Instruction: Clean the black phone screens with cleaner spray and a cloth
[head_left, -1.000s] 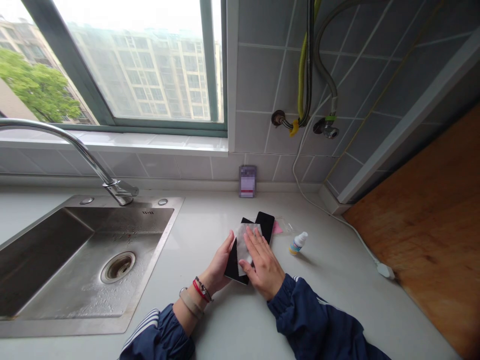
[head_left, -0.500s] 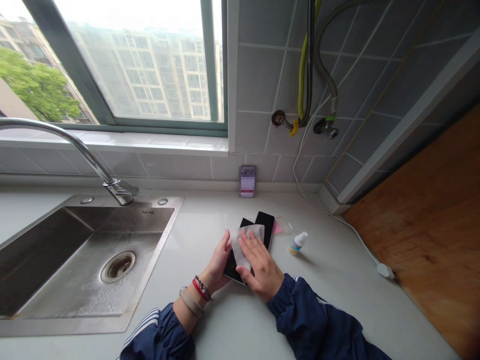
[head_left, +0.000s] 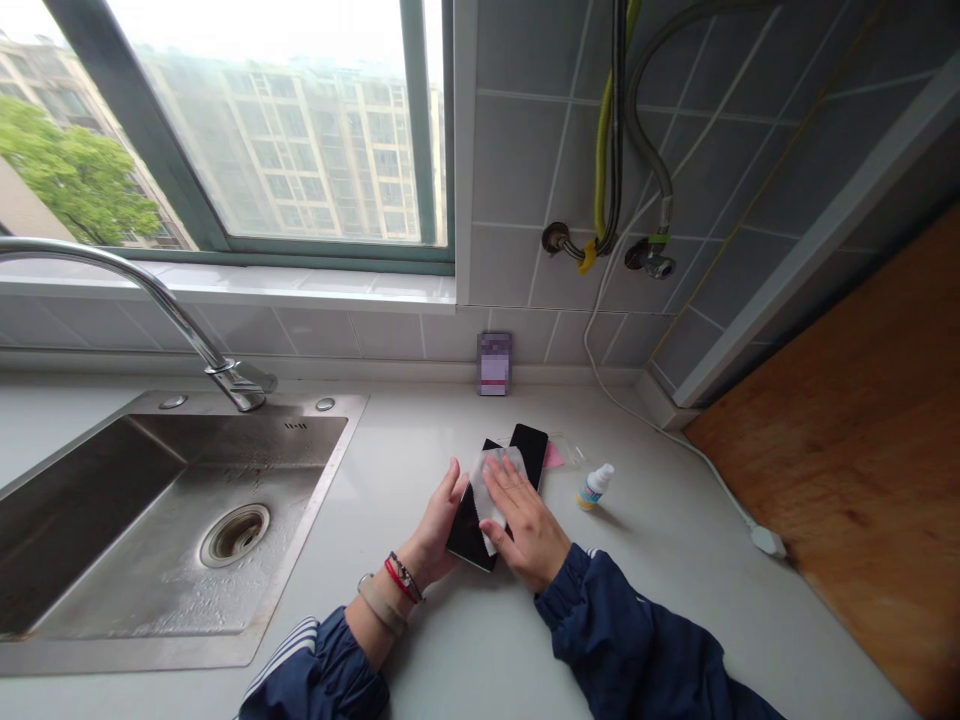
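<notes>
My left hand grips the left edge of a black phone, thumb up along its side and the other fingers hidden beneath. The phone is tilted above the counter. Across its glossy face lies a light grey cleaning cloth with a zigzag edge. My right hand presses this cloth down, fingers laid over it and the thumb at its lower edge. Just behind is another black, phone-shaped slab, partly covered by the cloth and hand. Right of my right hand stands a small white spray bottle.
A steel sink with a curved faucet takes up the left side. Against the back wall leans a lit phone. A clear packet with a pink piece lies behind the slab. A white cable runs along the right.
My right hand and the cloth have shifted slightly to the right across the phone, baring more of its lower left face. My left hand stays nearly still.
</notes>
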